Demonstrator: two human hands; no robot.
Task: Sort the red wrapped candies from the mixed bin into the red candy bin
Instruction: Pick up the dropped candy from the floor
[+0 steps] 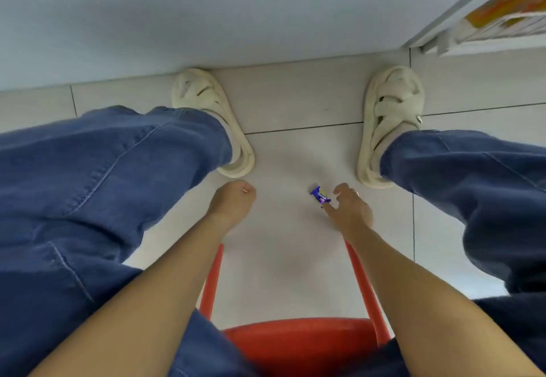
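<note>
A blue-wrapped candy (320,194) was seen on the pale tiled floor (295,155), between the two feet and nearer the right sandal (387,125). The right hand (350,208) was lowered to it, fingers spread and loosely extended, fingertips touching the wrapper but not closed round it. The left hand (233,199) was curled into a fist to the left, nothing visibly held. A red stool (298,344) was visible at the near edge.

Small wrapped candy (320,195): blue-purple wrapper, yellow and white print. Baggy denim trousers (97,166): plain mid-blue, lighter stitching. Chunky strapped sandals (389,116): cream. Plastic stool (298,344): red-orange, seat and legs. Tiled floor (295,104): off-white, dark grout lines. Upper right: orange panel, blurred.
</note>
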